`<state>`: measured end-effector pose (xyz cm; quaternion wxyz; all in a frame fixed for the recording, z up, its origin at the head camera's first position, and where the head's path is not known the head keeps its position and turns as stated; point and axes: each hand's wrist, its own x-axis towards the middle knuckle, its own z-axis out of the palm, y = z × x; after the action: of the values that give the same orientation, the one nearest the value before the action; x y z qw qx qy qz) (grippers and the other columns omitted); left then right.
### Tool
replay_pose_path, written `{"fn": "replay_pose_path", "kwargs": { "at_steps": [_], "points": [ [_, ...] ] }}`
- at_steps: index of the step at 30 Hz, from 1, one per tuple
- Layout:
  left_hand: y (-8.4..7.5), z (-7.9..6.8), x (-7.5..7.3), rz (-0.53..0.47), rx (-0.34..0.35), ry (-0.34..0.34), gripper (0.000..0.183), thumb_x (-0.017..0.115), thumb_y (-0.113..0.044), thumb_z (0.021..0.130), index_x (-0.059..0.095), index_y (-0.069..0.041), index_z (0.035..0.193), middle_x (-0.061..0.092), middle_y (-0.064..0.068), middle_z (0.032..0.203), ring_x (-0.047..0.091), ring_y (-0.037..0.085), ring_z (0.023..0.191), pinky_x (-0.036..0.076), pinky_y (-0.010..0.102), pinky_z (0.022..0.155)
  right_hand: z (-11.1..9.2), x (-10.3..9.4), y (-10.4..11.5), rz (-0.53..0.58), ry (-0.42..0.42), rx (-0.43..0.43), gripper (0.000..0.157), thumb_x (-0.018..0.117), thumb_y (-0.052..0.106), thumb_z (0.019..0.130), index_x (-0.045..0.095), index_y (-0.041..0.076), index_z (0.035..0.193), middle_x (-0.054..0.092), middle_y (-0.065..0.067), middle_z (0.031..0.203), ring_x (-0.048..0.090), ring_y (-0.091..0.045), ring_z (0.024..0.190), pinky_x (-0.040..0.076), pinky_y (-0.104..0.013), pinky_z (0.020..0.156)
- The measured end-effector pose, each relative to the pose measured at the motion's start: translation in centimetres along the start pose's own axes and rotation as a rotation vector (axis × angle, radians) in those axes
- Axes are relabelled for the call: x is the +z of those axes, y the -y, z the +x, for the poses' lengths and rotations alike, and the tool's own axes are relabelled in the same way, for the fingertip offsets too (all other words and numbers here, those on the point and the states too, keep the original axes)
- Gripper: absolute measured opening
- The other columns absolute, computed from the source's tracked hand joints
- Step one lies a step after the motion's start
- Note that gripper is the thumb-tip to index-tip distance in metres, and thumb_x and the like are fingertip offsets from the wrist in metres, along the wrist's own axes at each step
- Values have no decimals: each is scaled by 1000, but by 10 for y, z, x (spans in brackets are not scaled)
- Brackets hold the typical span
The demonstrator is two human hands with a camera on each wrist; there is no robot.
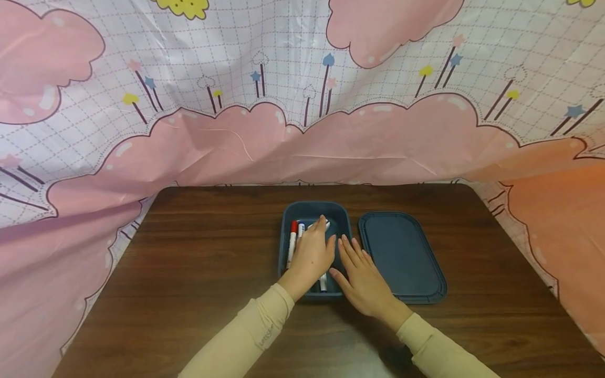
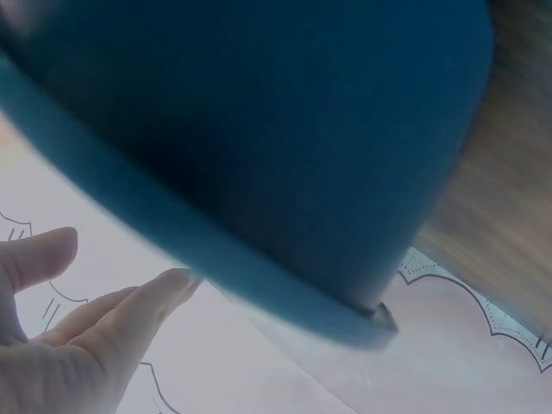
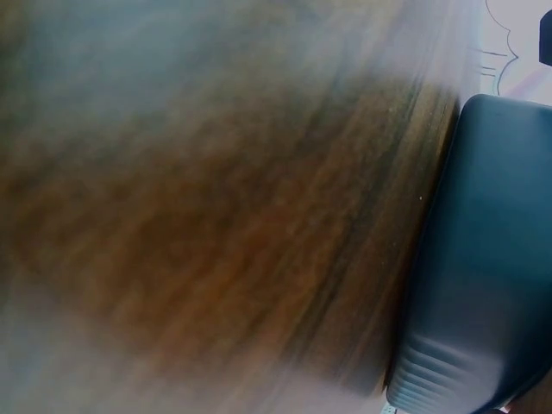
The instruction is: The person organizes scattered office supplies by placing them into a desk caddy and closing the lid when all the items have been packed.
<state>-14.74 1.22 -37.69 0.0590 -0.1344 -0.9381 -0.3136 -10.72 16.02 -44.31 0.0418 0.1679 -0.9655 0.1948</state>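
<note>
A dark blue plastic box (image 1: pixel 314 203) stands uncovered on the table with several white markers in it. One marker with a red cap (image 1: pixel 292 239) lies along its left wall, beside a white-capped one (image 1: pixel 301 229). My left hand (image 1: pixel 309 257) reaches into the box over the markers, hiding part of them; its fingertips are by a white marker (image 1: pixel 328 225). In the left wrist view the thumb (image 2: pixel 43 256) stands apart from loosely extended fingers, with nothing seen between. My right hand (image 1: pixel 367 286) lies along the box's right rim, fingers straight and spread.
Right of the box, a dark blue lid (image 1: pixel 406 257) lies flat on the brown wooden table (image 1: pixel 212 252). Behind the table hangs a pink and white patterned cloth (image 1: pixel 302 147). The right wrist view has the box's outer wall (image 3: pixel 483 259) at its right edge.
</note>
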Motion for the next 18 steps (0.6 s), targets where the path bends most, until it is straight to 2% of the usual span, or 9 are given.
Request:
{"fn": "replay_pose_path", "kwargs": {
  "at_steps": [3,10,18],
  "points": [
    [0,-1,1,1,7,10,55,55,-24,98,41,5,143,45,21,146,47,32,134,45,45,104,0,0,0,-2,-5,-3,68,36,48,102,21,5,153,14,-10,163,11,-33,151,20,-57,118],
    [2,-4,-1,23,1,8,67,58,-24,96,29,8,147,28,26,155,25,37,146,30,49,115,1,-1,0,-8,-4,-3,68,35,49,102,21,6,153,12,-8,163,10,-32,151,19,-57,119],
    [3,-10,-9,78,22,-1,75,57,-33,96,22,6,150,18,22,159,12,34,150,21,47,120,0,-1,-1,-4,-1,3,68,35,49,102,21,5,153,13,-9,163,11,-33,151,19,-57,118]
  ]
}}
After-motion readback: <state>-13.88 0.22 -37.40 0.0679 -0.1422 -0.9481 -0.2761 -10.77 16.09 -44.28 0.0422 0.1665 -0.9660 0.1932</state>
